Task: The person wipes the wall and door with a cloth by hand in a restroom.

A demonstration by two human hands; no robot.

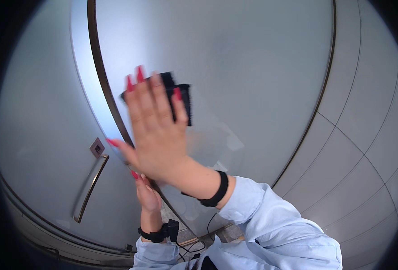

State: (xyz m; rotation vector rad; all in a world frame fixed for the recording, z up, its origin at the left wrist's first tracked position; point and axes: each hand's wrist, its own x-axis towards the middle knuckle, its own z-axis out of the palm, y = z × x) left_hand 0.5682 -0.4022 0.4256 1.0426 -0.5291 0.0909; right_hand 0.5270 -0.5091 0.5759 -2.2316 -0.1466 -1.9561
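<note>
My right hand (158,135) lies flat over a black cloth (184,101), its back toward me and the fingers stretched upward. It holds the cloth against a frosted glass panel (253,81), and the hand is slightly blurred. Frayed edges of the folded cloth stick out past the fingertips. Lower down, my left hand (148,197) is at the dark edge strip (107,81) of the panel, its fingers curled there. My right wrist partly covers it, so its grip shows only in part. Both hands have long red nails.
Another frosted panel at left carries a curved metal handle (91,189) with a small square sign (97,147) above it. Pale wall tiles (360,126) stand at right. A black cable (192,247) hangs near my left wrist, and black bands circle both wrists.
</note>
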